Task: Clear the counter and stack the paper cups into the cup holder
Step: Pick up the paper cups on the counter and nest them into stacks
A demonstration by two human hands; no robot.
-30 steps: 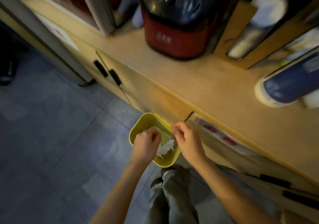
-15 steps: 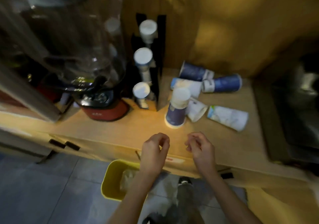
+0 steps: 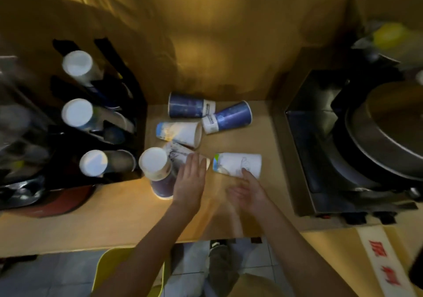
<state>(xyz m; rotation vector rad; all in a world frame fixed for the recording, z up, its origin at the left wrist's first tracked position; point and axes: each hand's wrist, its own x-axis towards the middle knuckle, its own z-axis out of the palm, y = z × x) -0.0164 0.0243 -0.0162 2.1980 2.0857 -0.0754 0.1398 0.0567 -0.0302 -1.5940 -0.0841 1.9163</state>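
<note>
Several paper cups lie on the wooden counter (image 3: 114, 216). Two blue cups (image 3: 190, 108) (image 3: 229, 117) rest on their sides at the back, with a white cup (image 3: 179, 133) in front of them. An upside-down blue cup (image 3: 158, 173) stands beside the black cup holder (image 3: 128, 118), which carries three stacks of cups. My left hand (image 3: 190, 182) is flat and open over a white cup (image 3: 177, 153) lying on its side. My right hand (image 3: 249, 191), blurred and open, touches the near side of another white cup (image 3: 238, 165).
A steel warming appliance (image 3: 357, 141) with a round lid fills the right side. A red-based blender (image 3: 45, 200) stands at the left. A yellow bin (image 3: 107, 271) sits on the tiled floor below the counter edge, beside my shoes (image 3: 219, 264).
The view rose from the yellow bin on the floor to the counter. Both hands left the bin, went up, opened, and reached forward onto the white cups.
</note>
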